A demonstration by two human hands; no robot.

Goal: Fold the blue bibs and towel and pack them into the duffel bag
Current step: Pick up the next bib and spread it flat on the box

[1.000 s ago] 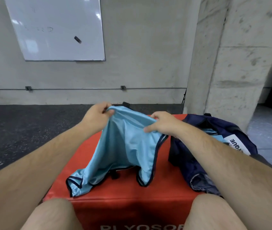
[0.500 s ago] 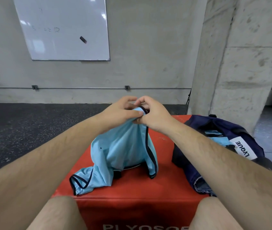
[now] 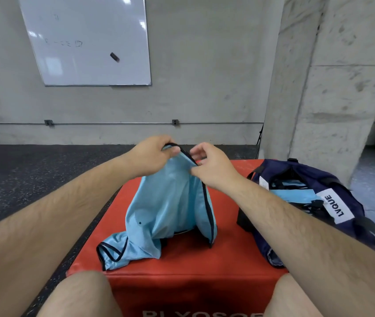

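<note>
Your left hand (image 3: 152,156) grips the top of the light blue bib (image 3: 166,202), your right hand (image 3: 213,167) pinching its dark trim just beside. The bib hangs down onto the red box (image 3: 182,266), and the open navy duffel bag (image 3: 308,172) sits at its right edge, blue cloth inside.

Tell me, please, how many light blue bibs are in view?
2 visible: the held bib hangs from the left hand and right hand over the red box; a second bib lies inside the open duffel bag. More may be hidden beneath it.
</note>
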